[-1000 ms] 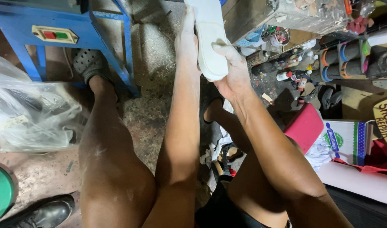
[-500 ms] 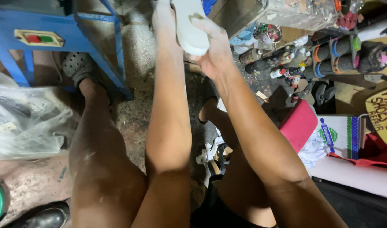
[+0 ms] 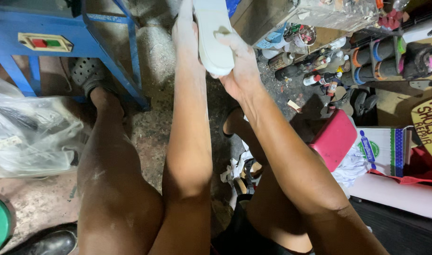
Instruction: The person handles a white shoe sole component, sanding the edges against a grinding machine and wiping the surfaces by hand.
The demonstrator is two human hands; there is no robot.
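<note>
Two hands on one white shoe sole (image 3: 212, 38): I see my left hand (image 3: 185, 35) flat along its side, right hand (image 3: 242, 71) clasping it. Blue metal stand (image 3: 107, 42) sits left; black shoe (image 3: 46, 242) near my knee.

A white shoe sole (image 3: 211, 35) is held up at the top of the view, gripped from both sides: the left hand (image 3: 185, 33) is pressed along its left edge, and the right hand (image 3: 239, 71) is wrapped around its lower right end, with fingers curled over the face. Both forearms are stretched out over bare knees. A blue metal stand (image 3: 83, 45) with a switch box (image 3: 45, 42) is seen at upper left, a clear plastic bag (image 3: 32, 137) at left, a black shoe (image 3: 48, 242) at bottom left. A red box (image 3: 335, 139) and scattered bottles (image 3: 319, 75) lie on the floor at right.
</note>
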